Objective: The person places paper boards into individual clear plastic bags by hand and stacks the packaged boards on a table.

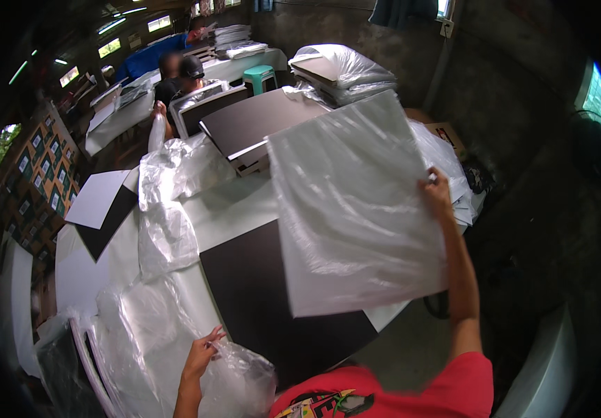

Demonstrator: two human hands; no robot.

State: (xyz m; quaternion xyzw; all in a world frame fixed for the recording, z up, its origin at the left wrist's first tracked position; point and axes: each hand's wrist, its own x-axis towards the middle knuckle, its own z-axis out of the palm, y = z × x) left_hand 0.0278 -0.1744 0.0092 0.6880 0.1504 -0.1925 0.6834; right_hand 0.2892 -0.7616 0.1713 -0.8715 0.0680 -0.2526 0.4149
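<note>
My right hand point(436, 191) is closed on the right edge of a large pale rectangular panel covered in clear plastic point(356, 209). The panel is tilted and held up over the table, partly covering a dark brown board point(265, 292) that lies flat. At the near left, my left hand point(201, 354) has its fingers drawn together at the edge of a crumpled clear plastic bag point(245, 373). More clear plastic sheeting point(143, 334) spreads over the pale table point(234, 205) beside that hand.
Brown boards point(265, 122) are stacked at the table's far side, near a plastic-wrapped stack point(342, 70). White sheets point(98, 198) lie to the left. Beyond are a green stool point(260, 75) and other people point(189, 73). Printed cartons point(42, 164) stand at far left.
</note>
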